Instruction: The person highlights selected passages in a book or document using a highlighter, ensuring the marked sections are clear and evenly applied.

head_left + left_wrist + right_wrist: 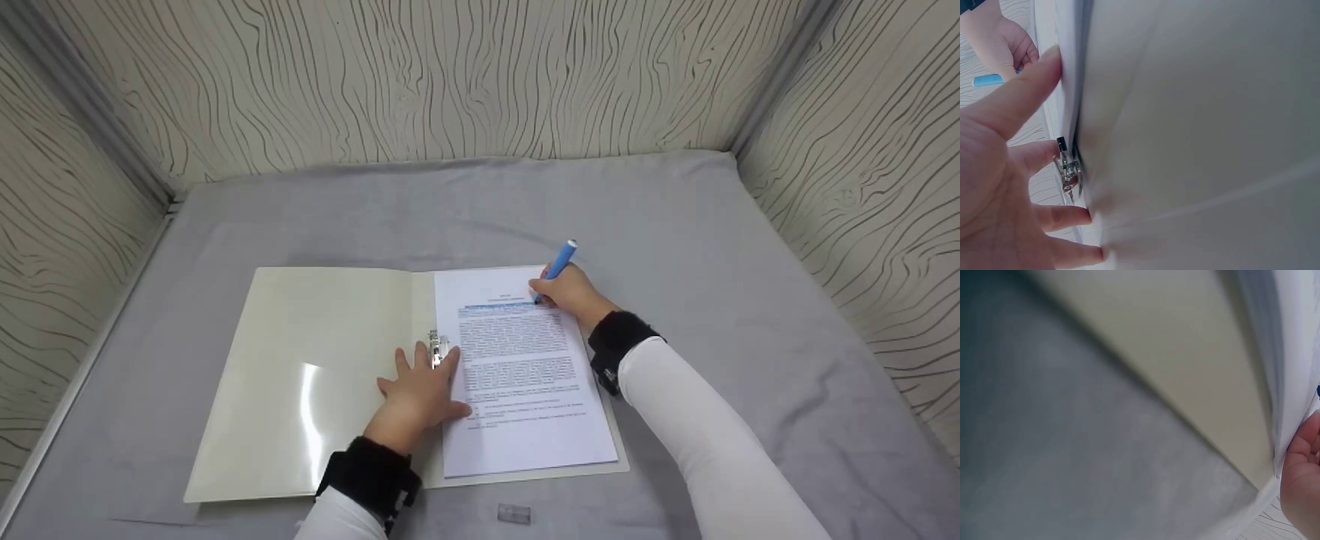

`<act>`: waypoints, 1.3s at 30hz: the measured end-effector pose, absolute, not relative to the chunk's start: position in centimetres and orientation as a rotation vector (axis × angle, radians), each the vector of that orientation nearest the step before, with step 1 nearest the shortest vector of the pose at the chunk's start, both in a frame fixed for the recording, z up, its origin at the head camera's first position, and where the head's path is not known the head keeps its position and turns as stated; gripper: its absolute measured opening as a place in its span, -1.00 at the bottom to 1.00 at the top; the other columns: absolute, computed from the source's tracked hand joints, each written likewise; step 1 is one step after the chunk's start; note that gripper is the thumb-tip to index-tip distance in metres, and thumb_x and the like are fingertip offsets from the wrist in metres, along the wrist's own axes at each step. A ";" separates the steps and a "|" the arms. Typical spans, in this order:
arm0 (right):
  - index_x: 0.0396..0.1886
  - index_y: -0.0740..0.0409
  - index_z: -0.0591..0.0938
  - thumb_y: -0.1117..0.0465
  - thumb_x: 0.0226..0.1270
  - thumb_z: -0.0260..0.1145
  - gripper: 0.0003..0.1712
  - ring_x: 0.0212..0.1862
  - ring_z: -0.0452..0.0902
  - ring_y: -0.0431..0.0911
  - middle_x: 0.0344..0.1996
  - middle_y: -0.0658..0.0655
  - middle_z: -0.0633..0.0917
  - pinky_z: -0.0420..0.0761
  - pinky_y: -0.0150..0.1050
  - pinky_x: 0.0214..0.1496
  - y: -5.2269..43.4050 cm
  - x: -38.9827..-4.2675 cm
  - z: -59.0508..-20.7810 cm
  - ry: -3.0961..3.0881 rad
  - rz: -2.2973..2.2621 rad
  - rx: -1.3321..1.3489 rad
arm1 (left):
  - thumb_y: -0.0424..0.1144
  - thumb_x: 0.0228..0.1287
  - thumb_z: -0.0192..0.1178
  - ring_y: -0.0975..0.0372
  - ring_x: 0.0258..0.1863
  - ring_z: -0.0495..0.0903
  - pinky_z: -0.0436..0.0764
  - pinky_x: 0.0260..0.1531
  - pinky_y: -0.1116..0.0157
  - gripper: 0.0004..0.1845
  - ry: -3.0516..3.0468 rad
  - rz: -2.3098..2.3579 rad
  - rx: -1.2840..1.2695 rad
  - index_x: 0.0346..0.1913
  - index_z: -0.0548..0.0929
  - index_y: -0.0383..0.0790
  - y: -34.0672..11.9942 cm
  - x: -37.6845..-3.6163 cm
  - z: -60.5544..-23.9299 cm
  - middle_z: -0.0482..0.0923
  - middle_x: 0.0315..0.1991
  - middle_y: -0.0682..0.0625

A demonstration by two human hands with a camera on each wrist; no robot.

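A cream folder (322, 322) lies opened flat, with a stack of printed paper (529, 446) on its right side. My right hand (576, 292) grips a blue marker (561, 260), its dark tip at the upper lines of print. Blue colouring (495, 306) runs across those lines, ending near the tip. Fingers spread, my left hand (421, 394) rests over the folder's spine and the paper's left edge. Beside its fingers is a metal clip (435, 346), seen closer as a silver clip (1069, 171) in the left wrist view. In the right wrist view, my right hand (1302, 478) rests along the paper's edge.
A small clear plastic piece (514, 514) lies in front of the folder. Grey cloth (720, 240) covers the table, and wood-grain panels (420, 82) stand behind it and along both sides.
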State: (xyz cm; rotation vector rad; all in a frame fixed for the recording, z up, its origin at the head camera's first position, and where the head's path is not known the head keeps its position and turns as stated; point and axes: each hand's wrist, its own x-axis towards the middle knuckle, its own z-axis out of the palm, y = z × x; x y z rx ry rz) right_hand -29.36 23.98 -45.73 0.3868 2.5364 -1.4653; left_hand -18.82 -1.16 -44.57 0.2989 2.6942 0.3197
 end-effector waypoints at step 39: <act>-0.48 0.16 0.39 0.18 0.24 0.26 -0.76 -0.54 0.36 -0.17 -0.66 -0.02 0.43 0.36 -0.34 -0.42 25.2 -29.1 -45.7 2.570 -1.456 0.381 | 0.13 -0.06 0.38 -0.34 0.34 -0.15 0.07 0.00 -0.43 -0.08 2.690 0.332 0.289 0.41 0.23 0.09 -1.1 -18.6 -44.3 -0.06 0.40 -0.35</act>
